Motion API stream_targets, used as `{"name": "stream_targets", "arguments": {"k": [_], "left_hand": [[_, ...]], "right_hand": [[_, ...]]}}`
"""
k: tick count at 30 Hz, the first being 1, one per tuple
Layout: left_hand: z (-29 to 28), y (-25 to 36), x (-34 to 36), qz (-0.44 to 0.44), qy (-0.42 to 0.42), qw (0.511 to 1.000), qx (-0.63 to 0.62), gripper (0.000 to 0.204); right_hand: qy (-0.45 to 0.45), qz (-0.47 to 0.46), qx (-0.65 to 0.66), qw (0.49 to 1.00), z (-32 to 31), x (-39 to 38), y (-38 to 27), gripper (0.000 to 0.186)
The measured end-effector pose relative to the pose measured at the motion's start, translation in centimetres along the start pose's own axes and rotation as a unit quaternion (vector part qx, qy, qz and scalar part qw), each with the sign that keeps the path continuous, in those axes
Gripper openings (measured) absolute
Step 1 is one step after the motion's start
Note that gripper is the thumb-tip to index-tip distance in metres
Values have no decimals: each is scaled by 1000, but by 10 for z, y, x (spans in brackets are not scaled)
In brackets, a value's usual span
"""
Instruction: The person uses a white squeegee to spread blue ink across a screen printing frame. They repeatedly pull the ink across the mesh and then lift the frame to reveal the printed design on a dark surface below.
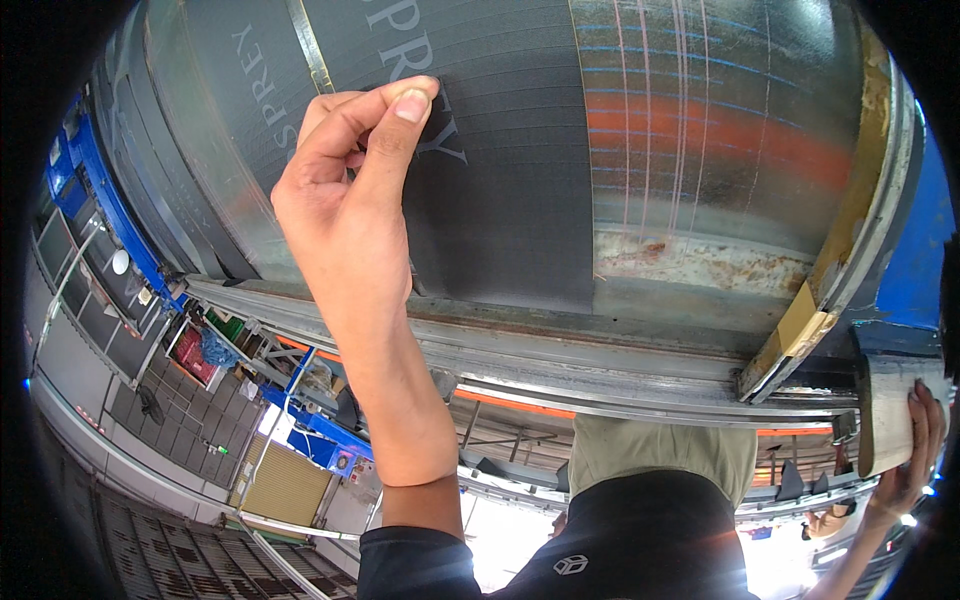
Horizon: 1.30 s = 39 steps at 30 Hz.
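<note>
My left hand [350,190] is over a dark grey fabric sheet [510,210] with large pale grey letters printed on it. Thumb and index fingertip are pressed together, the other fingers curled in; whatever they pinch, if anything, is too small to make out. The fabric lies on a long glossy table surface [740,90] marked with pale, blue and red lines. At the lower right, my right hand [920,430] rests with fingers stretched along the face of a pale metal plate [885,410] with a rounded edge. The thumb there is hidden.
A metal rail [560,365] runs along the table's near edge. A worn yellowish bar [845,230] crosses its right side, beside a blue panel [920,250]. A narrow metal strip [309,45] lies across the fabric at the top. Blue framework [115,220] and a fan [150,403] stand left.
</note>
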<state>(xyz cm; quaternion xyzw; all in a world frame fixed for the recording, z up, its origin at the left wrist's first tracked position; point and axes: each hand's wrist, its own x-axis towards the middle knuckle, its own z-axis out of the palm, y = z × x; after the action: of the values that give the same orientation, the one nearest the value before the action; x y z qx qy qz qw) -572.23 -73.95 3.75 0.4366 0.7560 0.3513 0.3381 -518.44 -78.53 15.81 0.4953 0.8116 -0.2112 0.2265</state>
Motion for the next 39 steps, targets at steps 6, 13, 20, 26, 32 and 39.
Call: {"name": "stream_targets", "arguments": {"k": [6, 13, 20, 26, 32, 39], "left_hand": [[0, -4, 0, 16, 15, 999, 37, 15], [-38, -1, -2, -18, -7, 990, 140, 18], [-4, 1, -3, -44, -23, 998, 35, 15], [-1, -8, 9, -24, -14, 996, -88, 15], [-13, -10, -2, -47, 7, 996, -79, 18], [-9, -12, 1, -28, 13, 995, -93, 18]], "right_hand": [[22, -3, 48, 999, -4, 6, -2, 47], [132, 39, 142, 980, 2, 50, -66, 43], [153, 69, 95, 981, -29, 32, -55, 40], [135, 79, 80, 984, -15, 28, -74, 26], [117, 60, 80, 988, 0, 31, -46, 37], [119, 55, 81, 988, 3, 23, -40, 37]]}}
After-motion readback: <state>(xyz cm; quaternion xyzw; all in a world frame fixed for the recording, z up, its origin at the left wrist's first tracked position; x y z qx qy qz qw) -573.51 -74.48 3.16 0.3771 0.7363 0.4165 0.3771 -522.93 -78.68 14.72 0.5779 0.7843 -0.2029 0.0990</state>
